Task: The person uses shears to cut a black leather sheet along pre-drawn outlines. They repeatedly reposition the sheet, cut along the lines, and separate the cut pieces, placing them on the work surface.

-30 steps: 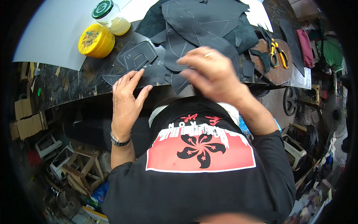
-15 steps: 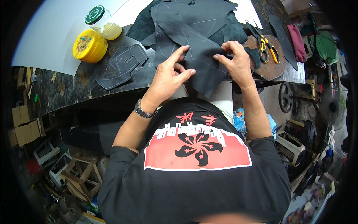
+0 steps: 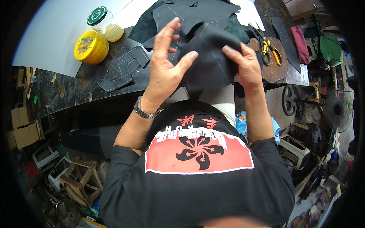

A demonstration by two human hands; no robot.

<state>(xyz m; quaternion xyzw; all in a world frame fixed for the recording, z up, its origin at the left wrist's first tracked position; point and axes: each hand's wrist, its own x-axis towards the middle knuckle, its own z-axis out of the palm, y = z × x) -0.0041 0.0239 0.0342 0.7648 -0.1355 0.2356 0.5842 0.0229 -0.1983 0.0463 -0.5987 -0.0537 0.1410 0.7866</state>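
A piece of black leather with thin pale lines drawn on it hangs over the table's front edge, partly blurred by motion. My right hand pinches its right side between thumb and fingers. On the other side my left hand is raised with thumb and fingers spread, holding nothing. It is beside the leather's left edge. Behind both hands lie more black leather sheets, marked with similar lines and heaped over one another.
On the dark table stand a yellow tub and a green-lidded jar, left. Near them lie cut black pieces. Yellow-and-black scissors rest on a brown board, right, beside a maroon pouch.
My left hand has lifted away from the leather and its fingers have spread. My right hand has moved slightly right and down, and the leather piece has bent and shifted with it.
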